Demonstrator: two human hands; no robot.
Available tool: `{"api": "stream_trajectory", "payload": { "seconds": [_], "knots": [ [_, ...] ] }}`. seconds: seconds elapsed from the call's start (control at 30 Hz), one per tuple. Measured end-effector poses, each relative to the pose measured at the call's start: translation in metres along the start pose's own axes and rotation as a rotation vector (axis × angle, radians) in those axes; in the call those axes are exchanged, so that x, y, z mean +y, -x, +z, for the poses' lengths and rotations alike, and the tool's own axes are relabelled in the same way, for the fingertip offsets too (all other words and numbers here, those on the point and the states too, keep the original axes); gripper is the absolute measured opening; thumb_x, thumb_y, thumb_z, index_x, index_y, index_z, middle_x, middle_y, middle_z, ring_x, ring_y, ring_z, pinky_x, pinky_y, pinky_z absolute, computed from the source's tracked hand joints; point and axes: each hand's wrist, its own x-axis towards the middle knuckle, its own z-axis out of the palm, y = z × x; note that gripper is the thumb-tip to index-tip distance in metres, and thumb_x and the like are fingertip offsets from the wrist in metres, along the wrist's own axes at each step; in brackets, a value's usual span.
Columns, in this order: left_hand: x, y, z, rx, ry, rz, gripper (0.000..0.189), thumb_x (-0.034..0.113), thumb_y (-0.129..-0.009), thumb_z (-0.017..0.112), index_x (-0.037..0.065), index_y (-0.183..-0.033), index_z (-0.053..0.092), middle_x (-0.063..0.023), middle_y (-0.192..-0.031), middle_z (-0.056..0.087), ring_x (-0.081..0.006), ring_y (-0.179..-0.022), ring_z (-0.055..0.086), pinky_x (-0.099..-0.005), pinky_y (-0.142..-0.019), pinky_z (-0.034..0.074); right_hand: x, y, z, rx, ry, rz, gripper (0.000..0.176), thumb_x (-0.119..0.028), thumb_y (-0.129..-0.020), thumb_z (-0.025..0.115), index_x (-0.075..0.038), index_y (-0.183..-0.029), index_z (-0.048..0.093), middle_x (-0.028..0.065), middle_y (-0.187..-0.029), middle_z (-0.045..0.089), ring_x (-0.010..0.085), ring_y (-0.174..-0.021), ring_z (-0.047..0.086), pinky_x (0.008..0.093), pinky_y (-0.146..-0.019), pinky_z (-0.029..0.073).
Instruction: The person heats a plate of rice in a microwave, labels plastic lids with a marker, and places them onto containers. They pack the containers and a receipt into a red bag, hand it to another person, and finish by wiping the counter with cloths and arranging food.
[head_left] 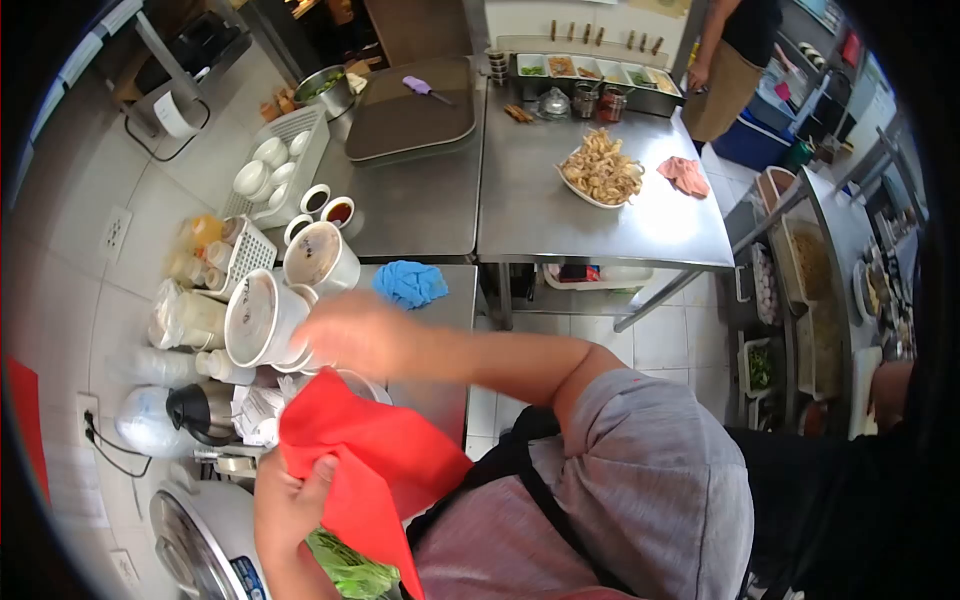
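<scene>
Red fabric: maybe a bag, can't confirm. In front of the torso, at the near side of the counter, gathered at the left hand and draped toward the body.
Handling: looks light, limp, not fragile. Should fold and sag rather than hold shape; slip risk seems low. Best hold is a bunched edge or upper corner, thumb on top.
Left hand: closed on the fabric's edge, thumb laid over it, forearm running down-frame.
Right hand: motion-blurred, beside the white lidded tub and above the fabric. Arm reaches across the front, elbow bent. Grip: can't tell, finger spread and contents smeared out.
Leafy greens: just below the fabric, near the left forearm. Support under them hidden.
Blue cloth: crumpled on the steel counter, beyond the right forearm.
</scene>
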Motion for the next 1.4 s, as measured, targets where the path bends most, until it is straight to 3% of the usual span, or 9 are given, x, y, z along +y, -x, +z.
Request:
{"api": "stream_trajectory", "payload": {
  "seconds": [0.13, 0.2, 0.37, 0.6, 0.7, 0.8, 1.0, 1.23, 1.4],
  "knots": [
    [-0.006, 0.009, 0.008, 0.386, 0.292, 0.061, 0.029, 0.021, -0.08, 0.058, -0.003, -0.096, 0.054, -0.0047, -0.092, 0.059, -0.0115, -0.08, 0.052, -0.0257, -0.074, 0.041, 0.129, 0.057, -0.025, -0.367, 0.701, 0.671, 0.042, -0.02, -0.074, 0.056, -0.015, -0.115, 0.047, 0.0107, -0.116, 0.043, 0.0291, -0.103, 0.044, 0.0394, -0.086, 0.037],
    [-0.006, 0.01, 0.012, 0.477, 0.305, 0.073, 0.029, 0.019, -0.08, 0.058, -0.003, -0.098, 0.053, -0.0047, -0.093, 0.058, -0.0115, -0.083, 0.051, -0.0255, -0.076, 0.039, 0.168, 0.094, -0.029, -0.689, 0.819, 0.654, 0.046, -0.02, -0.074, 0.056, -0.018, -0.119, 0.044, 0.0108, -0.118, 0.04, 0.0297, -0.104, 0.043, 0.0388, -0.085, 0.037],
    [-0.006, 0.004, 0.045, 0.93, 0.414, 0.044, 0.031, 0.016, -0.082, 0.054, -0.003, -0.106, 0.049, -0.0051, -0.1, 0.055, -0.0122, -0.09, 0.05, -0.0263, -0.082, 0.038, 0.217, 0.104, -0.038, -0.818, 0.802, 0.433, 0.035, -0.015, -0.076, 0.05, -0.02, -0.11, 0.051, 0.009, -0.107, 0.049, 0.0278, -0.101, 0.047, 0.0394, -0.079, 0.041],
    [-0.027, -0.002, 0.104, 1.203, 0.811, 0.018, 0.033, 0.02, -0.085, 0.05, 0.001, -0.112, 0.046, -0.0049, -0.105, 0.054, -0.0129, -0.092, 0.052, -0.0274, -0.082, 0.041, 0.279, 0.11, -0.05, -0.708, 0.465, 0.073, 0.021, -0.017, -0.073, 0.059, -0.008, -0.091, 0.053, 0.0124, -0.098, 0.053, 0.03, -0.092, 0.052, 0.0401, -0.076, 0.044],
    [-0.038, 0.012, 0.131, 1.363, 0.942, 0.045, 0.034, 0.023, -0.086, 0.047, 0.002, -0.113, 0.045, -0.0058, -0.109, 0.053, -0.0141, -0.097, 0.051, -0.0287, -0.085, 0.04, 0.25, 0.09, -0.053, -0.897, 0.549, 0.294, 0.031, -0.019, -0.069, 0.064, -0.006, -0.095, 0.053, 0.0142, -0.097, 0.052, 0.0327, -0.093, 0.05, 0.04, -0.076, 0.043],
    [-0.033, 0.037, 0.147, 1.545, 1.101, 0.111, 0.035, 0.025, -0.087, 0.045, 0.003, -0.114, 0.043, -0.0076, -0.112, 0.051, -0.017, -0.101, 0.05, -0.0316, -0.088, 0.039, 0.206, 0.084, -0.062, -0.75, 0.689, -0.069, 0.03, -0.02, -0.073, 0.061, -0.004, -0.097, 0.052, 0.0122, -0.097, 0.054, 0.0276, -0.084, 0.055, 0.0359, -0.07, 0.046],
    [-0.057, 0.103, 0.169, 1.809, 1.28, 0.337, 0.043, 0.032, -0.088, 0.04, 0.002, -0.119, 0.039, -0.0112, -0.122, 0.044, -0.0249, -0.112, 0.043, -0.04, -0.096, 0.032, 0.066, 0.089, -0.033, -1.334, -0.868, 0.765, 0.029, -0.019, -0.08, 0.057, 0.0, -0.103, 0.053, 0.0049, -0.088, 0.057, 0.0116, -0.078, 0.054, 0.0242, -0.071, 0.044],
    [-0.072, 0.194, 0.201, 1.996, 1.351, 0.342, 0.044, 0.032, -0.092, 0.029, 0.0, -0.121, 0.033, -0.0133, -0.126, 0.038, -0.027, -0.115, 0.039, -0.0401, -0.096, 0.032, -0.055, 0.136, 0.035, -1.632, -0.815, 0.389, 0.052, -0.018, -0.076, 0.063, -0.002, -0.119, 0.04, 0.0091, -0.106, 0.049, 0.0113, -0.082, 0.051, 0.0235, -0.075, 0.042],
    [-0.079, 0.258, 0.223, 2.095, 1.307, 0.457, 0.043, 0.03, -0.092, 0.026, -0.001, -0.122, 0.032, -0.0134, -0.127, 0.037, -0.0261, -0.115, 0.039, -0.0395, -0.097, 0.032, -0.089, 0.192, 0.079, -1.895, -0.753, 0.403, 0.025, -0.026, -0.078, 0.061, -0.002, -0.08, 0.057, 0.0014, -0.07, 0.056, 0.0087, -0.06, 0.052, 0.023, -0.054, 0.043]
  ]
}}
